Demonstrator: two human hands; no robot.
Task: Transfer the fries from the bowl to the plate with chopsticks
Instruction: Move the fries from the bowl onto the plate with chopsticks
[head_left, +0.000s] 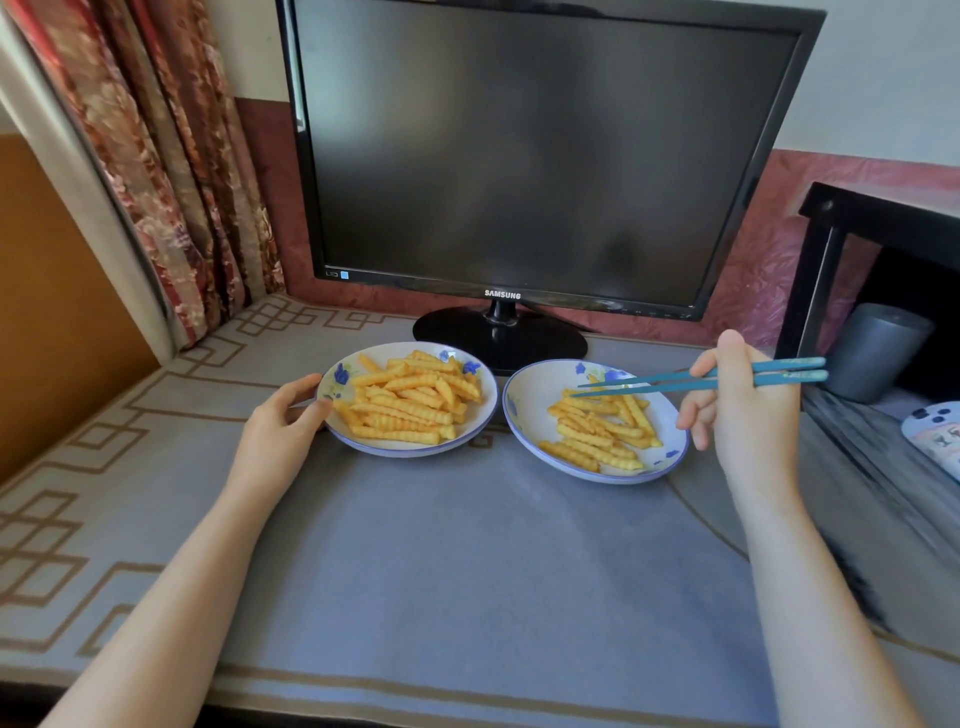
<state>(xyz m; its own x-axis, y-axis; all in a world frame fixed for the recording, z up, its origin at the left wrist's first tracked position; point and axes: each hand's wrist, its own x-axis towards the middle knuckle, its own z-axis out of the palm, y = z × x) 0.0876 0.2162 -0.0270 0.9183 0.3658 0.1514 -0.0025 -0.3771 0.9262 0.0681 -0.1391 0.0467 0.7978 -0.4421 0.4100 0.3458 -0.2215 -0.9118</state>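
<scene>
Your right hand (748, 410) gripped the chopsticks (675, 382) above the right dish (530, 410); your left hand (283, 421) held the left dish (410, 451) by its rim. The fries (410, 402) lay in both, likely light and brittle: pinch mid-length.

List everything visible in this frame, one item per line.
left dish: 1, white with blue flowers, table centre-left
right dish: 1, same pattern, just right of it
fries: 2 piles, yellow, larger in left dish, smaller in right dish
chopsticks: 1 pair, teal, tips over right dish
monitor: 1, black, behind dishes
tablecloth: 1, grey, brown pattern
curtain: 1, red floral, far left
cup: 1, grey, far right
left hand: holds left dish rim
right hand: holds chopsticks
</scene>
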